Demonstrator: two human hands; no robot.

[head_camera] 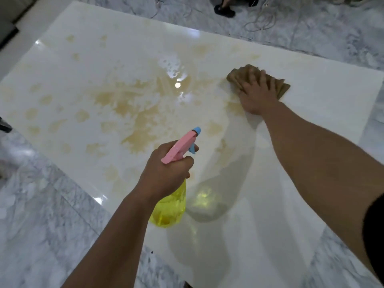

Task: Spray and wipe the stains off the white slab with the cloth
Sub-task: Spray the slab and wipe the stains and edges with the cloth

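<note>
A large glossy white slab (pixel 270 183) lies flat on a marble floor. Yellow-brown stains (pixel 133 113) spread over its middle and left part, with a wet patch near the centre. My left hand (pixel 166 171) grips a spray bottle (pixel 172 202) with a yellow body and a pink head, its blue nozzle aimed at the stains, held above the slab. My right hand (pixel 257 94) presses flat on a folded brown cloth (pixel 239 76) on the slab's right side.
Grey-white marble floor (pixel 41 215) surrounds the slab. A person's foot in a black sandal (pixel 224 10) stands past the far edge, beside loose white cables (pixel 261 21). A dark object (pixel 4 125) pokes in at the left edge.
</note>
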